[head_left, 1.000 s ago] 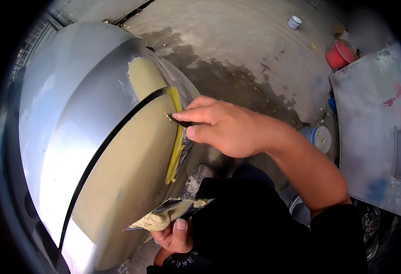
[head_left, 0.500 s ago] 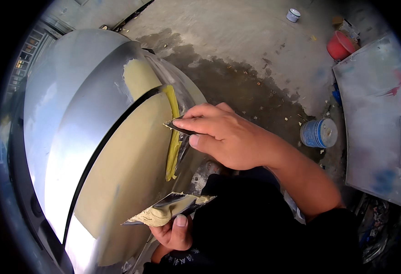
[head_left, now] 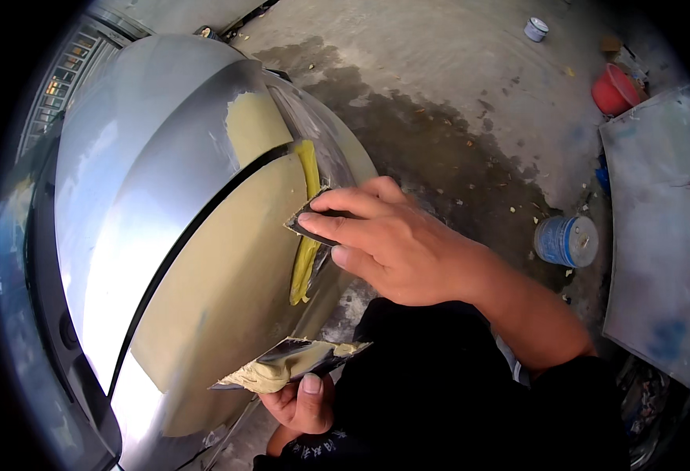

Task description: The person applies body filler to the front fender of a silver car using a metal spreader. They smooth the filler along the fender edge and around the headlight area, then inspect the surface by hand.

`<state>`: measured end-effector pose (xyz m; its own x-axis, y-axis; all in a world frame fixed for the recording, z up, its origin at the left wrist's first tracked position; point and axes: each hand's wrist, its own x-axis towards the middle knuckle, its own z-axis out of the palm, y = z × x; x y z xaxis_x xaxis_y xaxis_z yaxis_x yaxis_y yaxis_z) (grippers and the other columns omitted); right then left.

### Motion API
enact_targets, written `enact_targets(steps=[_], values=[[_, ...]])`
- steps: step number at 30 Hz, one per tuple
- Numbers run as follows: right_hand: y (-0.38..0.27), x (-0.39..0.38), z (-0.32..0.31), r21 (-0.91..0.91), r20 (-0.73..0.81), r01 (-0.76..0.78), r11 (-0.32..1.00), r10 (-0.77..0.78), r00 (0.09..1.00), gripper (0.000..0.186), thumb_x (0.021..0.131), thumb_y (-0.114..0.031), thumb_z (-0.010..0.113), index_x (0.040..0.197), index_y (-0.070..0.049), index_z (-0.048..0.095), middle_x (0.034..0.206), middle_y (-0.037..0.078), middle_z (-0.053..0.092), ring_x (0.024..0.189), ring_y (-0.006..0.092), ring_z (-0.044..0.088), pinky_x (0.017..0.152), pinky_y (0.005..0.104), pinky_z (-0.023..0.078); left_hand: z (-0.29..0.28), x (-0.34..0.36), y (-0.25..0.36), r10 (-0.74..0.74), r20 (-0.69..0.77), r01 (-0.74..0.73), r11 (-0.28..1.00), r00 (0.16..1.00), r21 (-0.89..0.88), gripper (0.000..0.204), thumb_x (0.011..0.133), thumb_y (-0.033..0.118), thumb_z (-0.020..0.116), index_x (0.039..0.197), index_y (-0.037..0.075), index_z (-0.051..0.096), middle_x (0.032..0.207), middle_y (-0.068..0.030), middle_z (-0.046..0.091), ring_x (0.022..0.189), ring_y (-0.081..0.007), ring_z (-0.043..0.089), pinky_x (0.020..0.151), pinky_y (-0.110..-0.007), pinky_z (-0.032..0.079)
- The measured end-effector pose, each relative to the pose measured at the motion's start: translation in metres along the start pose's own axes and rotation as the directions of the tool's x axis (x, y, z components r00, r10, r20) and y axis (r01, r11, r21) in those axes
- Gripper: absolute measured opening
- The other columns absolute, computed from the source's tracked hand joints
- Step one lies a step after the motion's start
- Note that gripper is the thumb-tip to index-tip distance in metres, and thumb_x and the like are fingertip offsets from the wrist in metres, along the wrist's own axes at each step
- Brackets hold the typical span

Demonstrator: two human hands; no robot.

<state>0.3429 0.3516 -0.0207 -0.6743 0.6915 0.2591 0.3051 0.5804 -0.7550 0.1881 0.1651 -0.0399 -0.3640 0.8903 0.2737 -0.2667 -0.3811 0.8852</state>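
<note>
Passage is offered over the concrete floor (head_left: 455, 94) between the car bodywork (head_left: 223, 271) and the paint-stained grey panel (head_left: 663, 228), obstructed low down by a blue pail (head_left: 566, 241). Leftward, the right hand (head_left: 400, 245) is blocked by the bodywork.

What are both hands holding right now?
Left hand: closed on a dark plate carrying beige paste.
Right hand: closed on a dark scraper.

R hand (head_left: 401, 242) palm-down, fingers (head_left: 339, 228) pointing L, nearly straight, R thumb (head_left: 346, 257) opp., firm pinch. R wrist approx straight; bare R forearm (head_left: 529, 310) angles up-left fm dark sleeve (head_left: 576, 392). L hand (head_left: 302, 408) lower, close to torso (head_left: 431, 377), L thumb (head_left: 311, 385) on top, gripping. L forearm (head_left: 281, 439) mostly hidden.
</note>
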Motion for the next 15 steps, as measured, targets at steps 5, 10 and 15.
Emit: enact_targets(steps=[5, 10, 15], values=[[0.009, 0.013, -0.013, -0.010, -0.029, 0.016, 1.000, -0.016, 0.999, 0.034, 0.090, -0.016, 0.053, 0.123, -0.008, 0.059, 0.128, 0.004, 0.051, 0.098, 0.0319, 0.048, 0.090, 0.0424, 0.043, 0.016, 0.002, 0.001, 0.011, -0.222, -0.003, 0.999, 0.975, 0.040, 0.061, 0.080, 0.004, 0.062, 0.133, -0.005, 0.035, 0.120, -0.0221, 0.055, 0.106, -0.0304, 0.059, 0.095, -0.045, 0.046], [0.001, 0.009, -0.002, 0.040, 0.013, 0.005, 0.999, -0.005, 1.000, 0.034, 0.090, -0.017, 0.054, 0.122, -0.009, 0.060, 0.128, 0.005, 0.051, 0.101, 0.0323, 0.047, 0.091, 0.0422, 0.041, 0.015, -0.002, -0.002, 0.002, -0.252, 0.006, 1.000, 0.968, 0.030, 0.061, 0.080, 0.002, 0.061, 0.134, -0.004, 0.034, 0.122, -0.0221, 0.054, 0.108, -0.0311, 0.058, 0.097, -0.046, 0.045], [0.007, -0.003, -0.006, -0.010, 0.008, 0.061, 0.998, -0.060, 0.998, 0.035, 0.089, -0.017, 0.056, 0.122, -0.009, 0.060, 0.127, 0.004, 0.052, 0.100, 0.0317, 0.046, 0.091, 0.0431, 0.041, 0.014, -0.001, -0.001, -0.010, -0.136, 0.017, 0.998, 0.991, 0.055, 0.066, 0.081, 0.003, 0.059, 0.140, 0.004, 0.031, 0.133, -0.0140, 0.048, 0.116, -0.0266, 0.052, 0.104, -0.046, 0.038]])
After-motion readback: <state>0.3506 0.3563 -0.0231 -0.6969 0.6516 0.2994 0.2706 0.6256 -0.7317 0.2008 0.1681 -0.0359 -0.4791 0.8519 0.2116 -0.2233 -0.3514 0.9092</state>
